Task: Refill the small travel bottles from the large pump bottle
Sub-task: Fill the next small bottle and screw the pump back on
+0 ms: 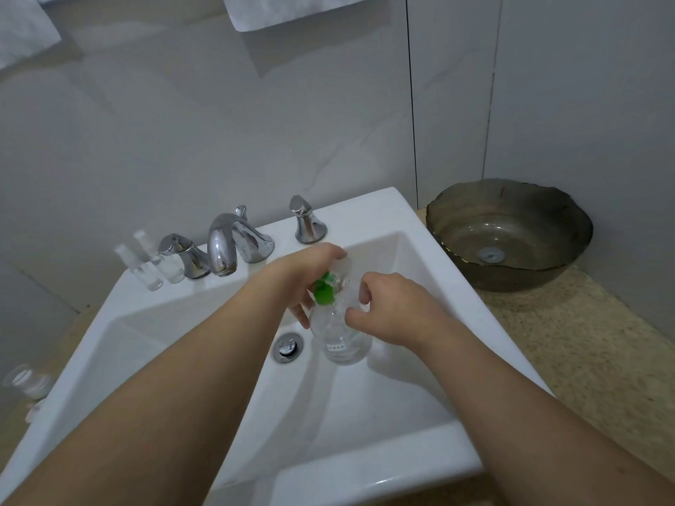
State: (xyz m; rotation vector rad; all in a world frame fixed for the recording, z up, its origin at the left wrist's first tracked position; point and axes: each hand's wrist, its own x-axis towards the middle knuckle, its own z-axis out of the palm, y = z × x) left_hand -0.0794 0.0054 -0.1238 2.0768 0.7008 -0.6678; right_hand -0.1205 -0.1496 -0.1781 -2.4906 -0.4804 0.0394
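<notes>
The large clear pump bottle [343, 341] with a green pump head [324, 292] is upright over the white sink basin [383, 403]. My left hand [310, 275] curls over the green pump head, thumb beside the bottle's shoulder. My right hand [391, 308] pinches a small clear travel bottle [350, 290] held against the pump's nozzle; its outline is faint. Two more small clear travel bottles [148, 268] stand on the sink's back left rim beside the tap handle.
A chrome faucet [224, 246] with two handles lines the back rim, and a drain plug [288, 346] sits left of the bottle. A dark glass bowl [511, 231] rests on the speckled counter at right. A clear jar [25, 381] stands at far left.
</notes>
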